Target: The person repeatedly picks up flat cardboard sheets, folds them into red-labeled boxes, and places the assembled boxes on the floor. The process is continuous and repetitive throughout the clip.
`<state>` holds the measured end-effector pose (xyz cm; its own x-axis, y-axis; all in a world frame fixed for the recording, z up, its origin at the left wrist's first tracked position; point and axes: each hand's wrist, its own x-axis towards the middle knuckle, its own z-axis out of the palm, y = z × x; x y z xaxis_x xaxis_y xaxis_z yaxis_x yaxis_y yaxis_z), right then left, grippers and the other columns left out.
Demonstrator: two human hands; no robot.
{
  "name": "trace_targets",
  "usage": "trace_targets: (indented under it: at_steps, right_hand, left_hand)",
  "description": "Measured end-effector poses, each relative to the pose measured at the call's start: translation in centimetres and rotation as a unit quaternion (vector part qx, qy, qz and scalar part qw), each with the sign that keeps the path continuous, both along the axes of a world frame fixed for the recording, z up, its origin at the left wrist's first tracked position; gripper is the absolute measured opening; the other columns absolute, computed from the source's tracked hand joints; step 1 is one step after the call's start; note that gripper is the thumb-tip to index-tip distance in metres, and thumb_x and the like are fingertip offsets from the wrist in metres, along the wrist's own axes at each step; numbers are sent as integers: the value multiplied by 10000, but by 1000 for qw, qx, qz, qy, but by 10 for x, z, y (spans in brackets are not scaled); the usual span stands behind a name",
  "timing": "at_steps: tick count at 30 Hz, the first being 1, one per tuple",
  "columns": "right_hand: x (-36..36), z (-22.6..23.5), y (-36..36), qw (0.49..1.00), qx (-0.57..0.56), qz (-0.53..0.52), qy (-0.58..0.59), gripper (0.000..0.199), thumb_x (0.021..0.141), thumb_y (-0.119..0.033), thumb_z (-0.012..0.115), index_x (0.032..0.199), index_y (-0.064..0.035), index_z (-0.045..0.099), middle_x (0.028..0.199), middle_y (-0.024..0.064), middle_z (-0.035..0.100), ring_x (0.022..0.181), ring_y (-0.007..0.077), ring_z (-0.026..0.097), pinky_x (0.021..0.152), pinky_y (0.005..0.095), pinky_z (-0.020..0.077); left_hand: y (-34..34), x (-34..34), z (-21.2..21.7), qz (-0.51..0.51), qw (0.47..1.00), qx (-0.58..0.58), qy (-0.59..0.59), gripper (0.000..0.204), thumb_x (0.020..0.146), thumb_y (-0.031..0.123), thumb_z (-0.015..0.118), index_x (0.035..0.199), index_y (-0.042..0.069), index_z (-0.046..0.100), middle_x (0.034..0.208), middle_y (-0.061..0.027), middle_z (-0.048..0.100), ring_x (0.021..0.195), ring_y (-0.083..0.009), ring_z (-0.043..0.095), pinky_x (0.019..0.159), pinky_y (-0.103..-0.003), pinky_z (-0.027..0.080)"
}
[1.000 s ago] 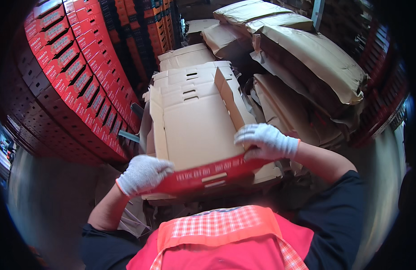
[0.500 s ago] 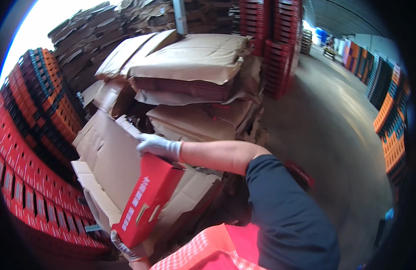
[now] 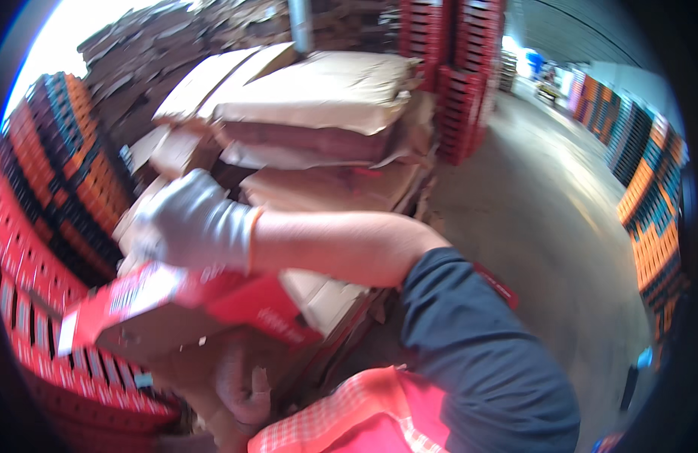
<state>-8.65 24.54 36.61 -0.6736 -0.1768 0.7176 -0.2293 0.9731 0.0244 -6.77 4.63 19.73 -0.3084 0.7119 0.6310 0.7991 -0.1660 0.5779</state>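
Note:
A red cardboard box [image 3: 236,298] with a brown inside hangs tilted in front of me, blurred by motion. My right hand [image 3: 186,219], in a white-and-grey glove, is closed over its upper edge; the fingertips are hidden. Below the box, in its shadow, my left hand [image 3: 243,385] has thumb and fingers apart, close to the brown cardboard. Whether it touches the box is unclear. Behind the box lies a sheet of pale brown cardboard [image 3: 326,298], partly covered.
Paper-wrapped stacks of flat cardboard [image 3: 311,90] stand ahead. Red crates [image 3: 462,98] tower behind them. Red crates [image 3: 32,302] and orange and black crates [image 3: 69,166] line the left. A concrete aisle [image 3: 530,211] runs along the right, past more crates [image 3: 651,204].
The red box has swung up, turned and tilted toward the left, showing its brown inside. My right hand has moved left and closer; my left hand has shifted right and up, beneath the box.

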Motion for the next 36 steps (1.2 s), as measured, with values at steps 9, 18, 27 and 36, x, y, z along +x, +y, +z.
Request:
trace_targets:
  at_steps: [9, 18, 27, 36]
  right_hand:
    - [-11, -6, 26, 998, -68, 12, -8, 345, 892, -296, 651, 1057, 6, 648, 926, 233, 703, 884, 402, 690, 806, 430, 545]
    - [6, 10, 83, 971, -105, -1, -213, 403, 957, -359, 597, 759, -20, 687, 674, 183, 656, 650, 338, 651, 654, 406, 517]
    - [-55, -15, 64, 942, 245, -21, -230, 189, 920, -220, 586, 845, -69, 670, 819, 127, 685, 765, 332, 670, 701, 412, 536]
    - [-5, -4, -5, 948, 40, 107, -298, 727, 756, -456, 746, 1325, -40, 570, 1162, 211, 669, 1076, 332, 654, 944, 367, 502]
  left_hand:
    - [54, -100, 143, 132, 954, -160, 218, 795, 638, 667, 780, 1001, -23, 625, 813, -174, 674, 785, -332, 683, 722, -419, 540]
    - [62, -111, 141, 95, 965, -143, 198, 836, 608, 772, 723, 833, -32, 692, 764, -215, 682, 743, -352, 678, 758, -432, 533]
    - [60, -97, 118, 132, 960, -37, 244, 756, 624, 686, 757, 833, -37, 683, 768, -183, 664, 781, -322, 654, 751, -439, 509]
    - [31, -129, 106, -1, 935, 329, -133, 463, 978, 118, 548, 1406, -37, 464, 1292, -218, 614, 1217, -320, 598, 1011, -429, 492]
